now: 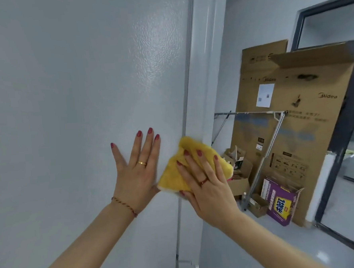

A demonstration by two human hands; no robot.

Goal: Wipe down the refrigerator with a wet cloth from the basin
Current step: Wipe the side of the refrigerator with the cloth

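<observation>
Refrigerator (75,78) side — cloth (174,175) under right hand (206,186)

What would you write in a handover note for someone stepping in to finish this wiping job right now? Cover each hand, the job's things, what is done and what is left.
Left hand: flat, fingers spread, resting on the refrigerator's pale panel.
Right hand: straight fingers pressing the yellow cloth against the panel near its right edge.
Basin: not in view.
Done: cloth is at the refrigerator and wiping is under way; how much is already wiped cannot be told.
Left: work over the rest of the panel and re-wet the cloth if needed.
</observation>
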